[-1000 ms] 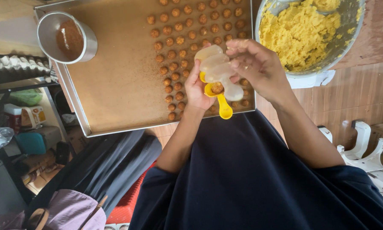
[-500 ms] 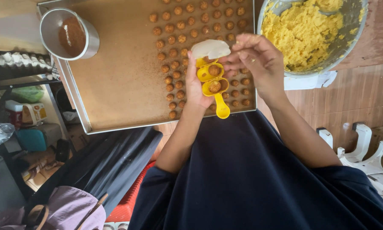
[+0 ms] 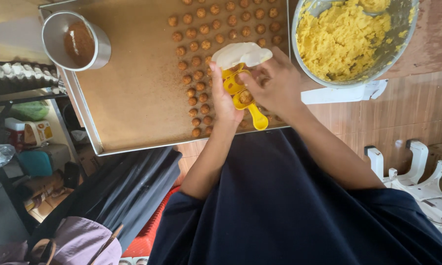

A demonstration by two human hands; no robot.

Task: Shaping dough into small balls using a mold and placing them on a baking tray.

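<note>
- yellow mould (image 3: 240,93) is held over the baking tray (image 3: 132,98), clasped in the left hand (image 3: 223,98); its white lid (image 3: 240,53) is swung open.
- right hand (image 3: 275,88) is closed round the mould's far side, fingers at a filled cup.
- risk: a soft dough ball could be crushed or dropped onto the rows of balls (image 3: 201,64) below, denting them.
- bowl of yellow dough (image 3: 348,37) is near the right hand; it could be knocked.
</note>
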